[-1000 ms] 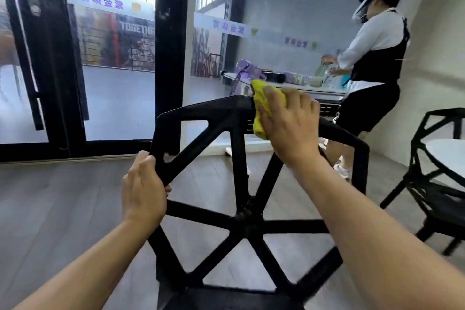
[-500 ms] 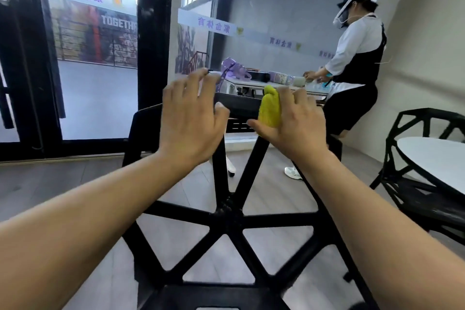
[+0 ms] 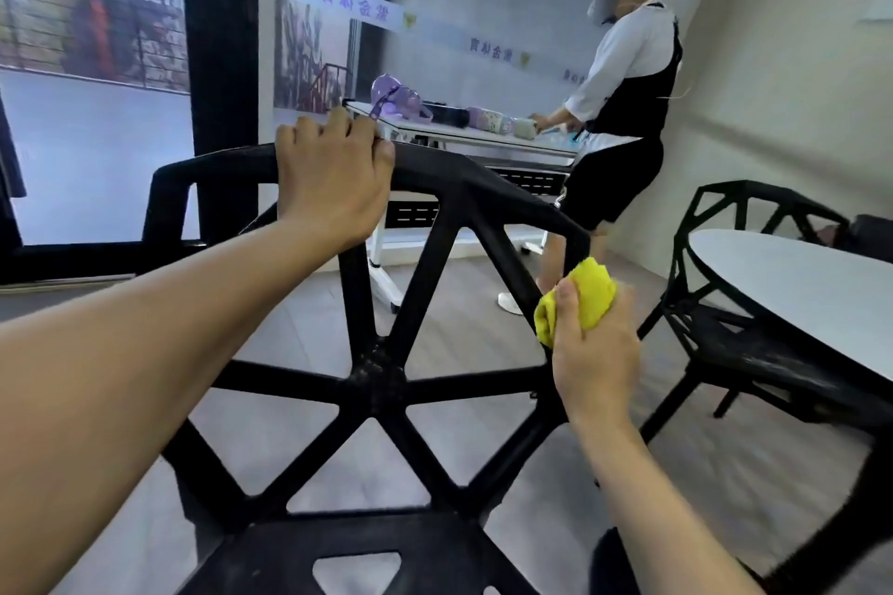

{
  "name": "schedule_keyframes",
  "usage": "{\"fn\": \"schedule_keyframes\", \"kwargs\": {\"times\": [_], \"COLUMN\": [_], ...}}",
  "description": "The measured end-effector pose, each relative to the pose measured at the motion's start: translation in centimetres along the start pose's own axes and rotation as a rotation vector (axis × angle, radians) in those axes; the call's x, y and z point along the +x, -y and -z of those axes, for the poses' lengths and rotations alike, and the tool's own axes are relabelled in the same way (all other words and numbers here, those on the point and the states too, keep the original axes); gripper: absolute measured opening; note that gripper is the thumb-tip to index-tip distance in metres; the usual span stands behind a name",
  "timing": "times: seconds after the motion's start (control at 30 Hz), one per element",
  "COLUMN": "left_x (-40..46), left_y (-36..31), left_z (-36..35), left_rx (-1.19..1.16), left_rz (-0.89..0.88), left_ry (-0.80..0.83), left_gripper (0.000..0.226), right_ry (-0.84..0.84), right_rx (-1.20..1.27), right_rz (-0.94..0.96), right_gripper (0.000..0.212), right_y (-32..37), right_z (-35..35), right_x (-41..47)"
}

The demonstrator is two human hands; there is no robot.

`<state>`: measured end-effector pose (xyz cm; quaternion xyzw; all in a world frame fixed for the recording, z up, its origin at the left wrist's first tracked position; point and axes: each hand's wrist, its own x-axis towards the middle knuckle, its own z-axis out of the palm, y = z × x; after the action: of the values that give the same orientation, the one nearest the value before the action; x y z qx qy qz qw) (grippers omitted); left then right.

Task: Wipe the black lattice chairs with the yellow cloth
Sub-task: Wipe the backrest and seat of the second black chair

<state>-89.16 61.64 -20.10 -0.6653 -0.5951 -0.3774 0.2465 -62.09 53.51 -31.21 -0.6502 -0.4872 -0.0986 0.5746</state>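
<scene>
A black lattice chair (image 3: 381, 367) stands right in front of me, its spoked backrest filling the middle of the view. My left hand (image 3: 333, 181) grips the top rail of that backrest. My right hand (image 3: 592, 348) is closed around the bunched yellow cloth (image 3: 582, 297) and presses it against the backrest's right edge, about halfway down. A second black lattice chair (image 3: 725, 304) stands to the right, tucked under a table.
A round white table (image 3: 797, 285) sits at the right. Another person (image 3: 623, 111) in a white shirt and black apron works at a white counter table (image 3: 464, 135) with cups and purple items. A dark glass door frame (image 3: 220, 63) rises at the left.
My right hand has slid with the cloth from the top rail down the right edge of the backrest. My left hand has settled onto the top rail and gripped it.
</scene>
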Motion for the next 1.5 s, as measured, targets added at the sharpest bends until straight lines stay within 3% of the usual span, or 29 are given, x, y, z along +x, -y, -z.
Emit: {"fn": "schedule_keyframes", "kwargs": {"times": [0.2, 0.3, 0.43, 0.63, 0.77, 0.87, 0.97, 1.17, 1.37, 1.43, 1.5], "left_x": [0.0, 0.0, 0.1, 0.2, 0.1, 0.1, 0.1, 0.3, 0.6, 0.5, 0.3], "left_y": [0.0, 0.2, 0.2, 0.0, 0.2, 0.2, 0.1, 0.1, 0.1, 0.0, -0.2], "left_z": [0.1, 0.0, 0.0, 0.2, 0.4, 0.5, 0.5, 0.3, 0.0, 0.1, 0.0], "left_rx": [-0.019, -0.012, -0.004, 0.011, -0.005, -0.035, -0.058, -0.070, -0.046, -0.034, -0.026], "left_rz": [-0.016, -0.013, -0.008, 0.020, 0.033, 0.031, 0.032, 0.042, 0.036, 0.024, 0.008], "left_ry": [-0.009, 0.001, 0.011, 0.036, 0.038, 0.049, 0.058, 0.086, 0.101, 0.110, 0.102], "left_gripper": [0.045, 0.045, 0.044, 0.048, 0.046, 0.045, 0.045, 0.046, 0.045, 0.044, 0.045], "right_ry": [-0.120, -0.199, -0.151, -0.017, 0.119, 0.133, 0.138, 0.152, 0.217, 0.211, 0.176], "right_rx": [-0.006, -0.204, -0.272, -0.262, -0.217, -0.118, -0.060, -0.029, -0.129, -0.127, -0.087], "right_rz": [0.073, 0.361, 0.862, 1.123, 1.019, 0.804, 0.717, 0.839, 1.230, 1.249, 1.108], "right_gripper": [0.051, 0.051, 0.038, 0.032, 0.037, 0.047, 0.053, 0.045, 0.036, 0.035, 0.042], "right_y": [3.2, 7.4, 10.7, 6.9, 5.2, 5.5, 5.2, 3.2, 0.4, 0.8, 1.8], "right_z": [-1.5, -3.2, -7.2, -8.2, -8.9, -9.6, -9.8, -9.7, -8.5, -8.2, -8.7], "right_x": [2.3, 5.1, 3.9, -1.5, -7.9, -10.8, -13.2, -13.0, -11.9, -10.6, -9.8]}}
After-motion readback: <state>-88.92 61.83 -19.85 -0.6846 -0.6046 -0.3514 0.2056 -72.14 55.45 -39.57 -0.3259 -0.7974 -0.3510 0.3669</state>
